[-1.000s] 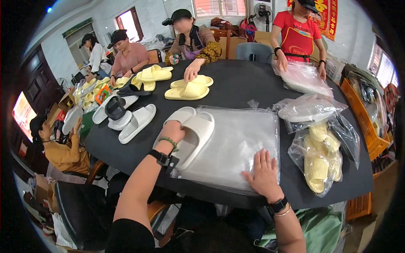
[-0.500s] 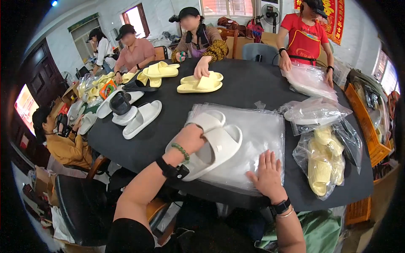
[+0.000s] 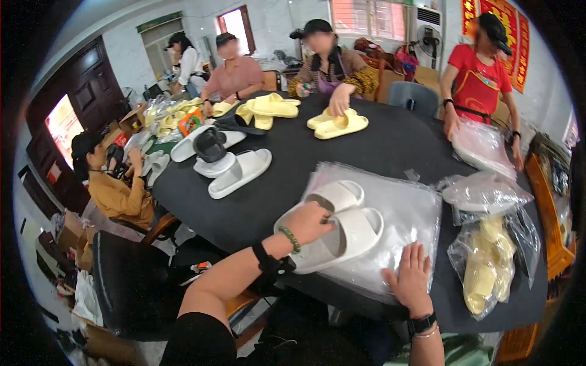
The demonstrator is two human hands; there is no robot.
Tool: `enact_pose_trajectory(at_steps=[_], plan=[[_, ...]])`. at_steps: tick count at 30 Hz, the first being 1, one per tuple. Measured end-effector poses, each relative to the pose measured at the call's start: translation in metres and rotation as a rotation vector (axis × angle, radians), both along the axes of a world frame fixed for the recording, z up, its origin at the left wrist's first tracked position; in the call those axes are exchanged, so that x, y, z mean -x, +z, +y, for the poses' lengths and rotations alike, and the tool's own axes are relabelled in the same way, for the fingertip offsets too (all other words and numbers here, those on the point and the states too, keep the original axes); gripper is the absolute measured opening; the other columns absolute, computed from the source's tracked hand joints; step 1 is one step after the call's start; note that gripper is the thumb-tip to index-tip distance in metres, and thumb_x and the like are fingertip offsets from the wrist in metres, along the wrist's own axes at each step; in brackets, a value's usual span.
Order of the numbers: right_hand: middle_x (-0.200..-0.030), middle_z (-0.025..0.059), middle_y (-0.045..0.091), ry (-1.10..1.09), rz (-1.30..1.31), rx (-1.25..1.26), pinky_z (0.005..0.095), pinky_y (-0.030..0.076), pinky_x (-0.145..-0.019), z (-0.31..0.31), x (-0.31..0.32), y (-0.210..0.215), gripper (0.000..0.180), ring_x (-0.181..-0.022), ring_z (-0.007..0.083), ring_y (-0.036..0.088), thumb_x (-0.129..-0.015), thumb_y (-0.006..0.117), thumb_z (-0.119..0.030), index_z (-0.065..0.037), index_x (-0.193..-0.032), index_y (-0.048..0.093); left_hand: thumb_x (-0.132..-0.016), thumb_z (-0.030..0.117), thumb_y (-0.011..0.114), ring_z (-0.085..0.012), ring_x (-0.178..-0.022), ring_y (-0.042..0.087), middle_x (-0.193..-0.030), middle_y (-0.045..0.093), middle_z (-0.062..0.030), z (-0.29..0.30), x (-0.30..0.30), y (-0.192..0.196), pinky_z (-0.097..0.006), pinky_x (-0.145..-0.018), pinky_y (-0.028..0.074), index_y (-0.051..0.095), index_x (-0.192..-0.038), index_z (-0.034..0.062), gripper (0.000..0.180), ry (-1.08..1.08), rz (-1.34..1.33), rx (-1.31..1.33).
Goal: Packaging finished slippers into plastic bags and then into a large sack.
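Note:
A pair of white slippers [image 3: 357, 235] lies side by side on a stack of clear plastic bags [image 3: 390, 189] in front of me. My left hand [image 3: 310, 226] reaches over the pair, its fingers curled at the near slipper's strap and inner edge. Just what the fingertips grip there is partly hidden. Flat on the bags' right part rests my right hand [image 3: 412, 277], fingers spread and nothing in it. Beyond, to the left, are grey-white slippers [image 3: 241, 174] with a black cap-like item [image 3: 209, 146] on one.
Bagged yellow slippers [image 3: 488, 265] and a bagged white pair [image 3: 485, 194] lie right of the stack, near an orange crate [image 3: 549, 226]. Across the black table [image 3: 287, 146], co-workers handle yellow slippers [image 3: 337, 125] and bags. A black chair [image 3: 122, 287] stands at left.
The view has swung left, so everything sits farther right. My left fingers have shifted slightly along the near slipper; the pair stays put on the bags. My right hand remains flat.

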State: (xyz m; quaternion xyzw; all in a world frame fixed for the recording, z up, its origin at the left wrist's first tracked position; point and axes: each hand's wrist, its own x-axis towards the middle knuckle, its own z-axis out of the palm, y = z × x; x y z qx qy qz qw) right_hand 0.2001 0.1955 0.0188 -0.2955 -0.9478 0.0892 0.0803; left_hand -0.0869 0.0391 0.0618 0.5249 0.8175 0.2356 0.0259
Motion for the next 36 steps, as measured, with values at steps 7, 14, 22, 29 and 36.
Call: enact_pose_trajectory(at_steps=[7, 14, 22, 29, 36], plan=[[-0.154, 0.0339, 0.021, 0.035, -0.016, -0.002, 0.0579, 0.011, -0.117, -0.001, 0.004, -0.005, 0.088, -0.147, 0.0454, 0.015, -0.091, 0.055, -0.052, 0.013, -0.145, 0.028, -0.085, 0.026, 0.067, -0.0378, -0.082, 0.063, -0.083, 0.065, -0.0194, 0.004, 0.005, -0.013, -0.047, -0.075, 0.051, 0.069, -0.080, 0.0010, 0.026, -0.004, 0.062, 0.012], [-0.155, 0.0346, 0.019, 0.033, -0.043, 0.015, 0.0583, 0.010, -0.117, 0.000, 0.006, -0.003, 0.090, -0.147, 0.0464, 0.012, -0.092, 0.052, -0.055, 0.014, -0.144, 0.027, -0.073, 0.013, 0.064, -0.0397, -0.074, 0.064, -0.074, 0.065, -0.0206, -0.009, 0.033, -0.008, -0.049, -0.070, 0.052, 0.068, -0.071, 0.0027, 0.011, -0.029, 0.155, -0.028], [-0.155, 0.0350, 0.017, 0.030, -0.064, 0.014, 0.0581, 0.009, -0.117, -0.001, 0.005, -0.001, 0.090, -0.147, 0.0465, 0.011, -0.094, 0.050, -0.056, 0.014, -0.145, 0.025, -0.076, 0.010, 0.060, -0.0412, -0.082, 0.066, -0.081, 0.067, -0.0243, -0.057, 0.170, 0.117, -0.051, -0.077, 0.052, 0.069, -0.072, 0.0007, 0.013, 0.397, 0.427, 0.006], [-0.154, 0.0359, 0.020, 0.045, -0.041, 0.001, 0.0588, 0.011, -0.116, -0.002, 0.005, -0.001, 0.090, -0.146, 0.0482, 0.015, -0.094, 0.050, -0.056, 0.015, -0.144, 0.026, -0.085, 0.013, 0.058, -0.0392, -0.096, 0.066, -0.104, 0.069, -0.0202, -0.103, 0.261, 0.142, -0.050, -0.082, 0.053, 0.063, -0.121, 0.0053, 0.037, 0.873, 0.571, -0.058], [-0.153, 0.0356, 0.022, 0.037, -0.044, -0.056, 0.0582, 0.013, -0.116, 0.000, 0.005, -0.002, 0.088, -0.146, 0.0470, 0.017, -0.093, 0.051, -0.055, 0.013, -0.145, 0.027, -0.088, 0.034, 0.066, -0.0385, -0.131, 0.047, -0.136, 0.055, -0.0188, -0.054, 0.057, 0.054, -0.055, -0.108, 0.034, 0.056, -0.131, 0.0064, 0.052, 0.044, 0.394, -0.269]])
